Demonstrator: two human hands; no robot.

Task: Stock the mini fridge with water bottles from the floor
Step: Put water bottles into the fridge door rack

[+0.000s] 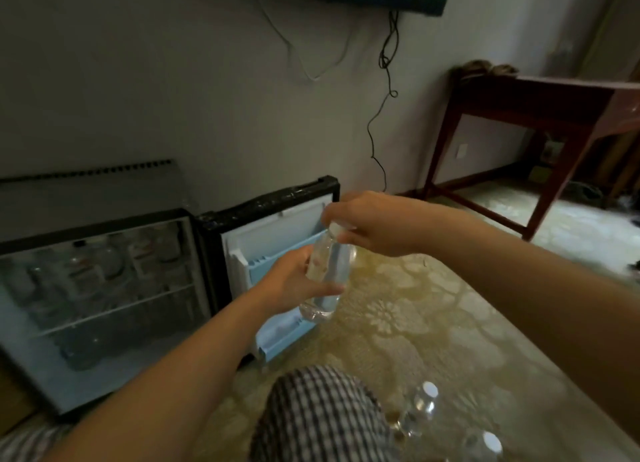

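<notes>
Head view showed both hands, left hand (294,281) and right hand (374,224), grasping a water bottle (327,274) before the open, partly stocked mini fridge (104,288), more bottles (427,402) on the floor (433,323).

Both hands, left (294,278) and right (374,224), hold a water bottle (329,274) before the open mini fridge (104,288).
</notes>
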